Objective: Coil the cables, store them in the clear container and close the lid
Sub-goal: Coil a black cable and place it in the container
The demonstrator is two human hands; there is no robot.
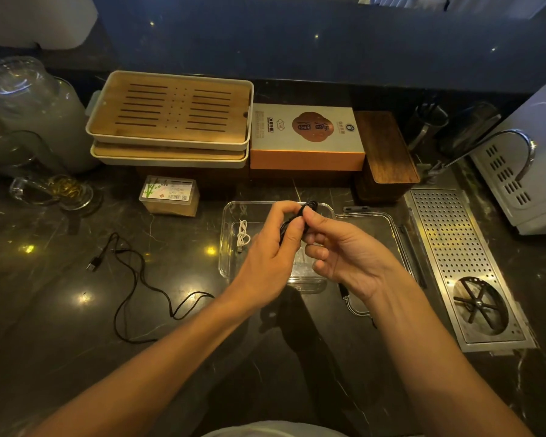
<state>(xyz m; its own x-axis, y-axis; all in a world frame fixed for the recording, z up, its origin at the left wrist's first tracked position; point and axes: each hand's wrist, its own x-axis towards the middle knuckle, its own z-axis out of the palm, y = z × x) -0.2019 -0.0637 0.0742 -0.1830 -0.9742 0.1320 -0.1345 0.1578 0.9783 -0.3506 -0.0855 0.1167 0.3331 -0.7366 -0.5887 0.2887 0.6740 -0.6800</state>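
Observation:
My left hand and my right hand meet above the clear container, both pinching a small black coiled cable. A coiled white cable lies inside the container at its left. The clear lid lies flat on the counter just right of the container, partly under my right hand. A second black cable sprawls loose on the dark counter to the left, its plug at the far left end.
Behind the container stand stacked bamboo trays, an orange-sided box, a dark wooden box and a small clear box of picks. A perforated steel drain runs along the right. Glassware sits far left.

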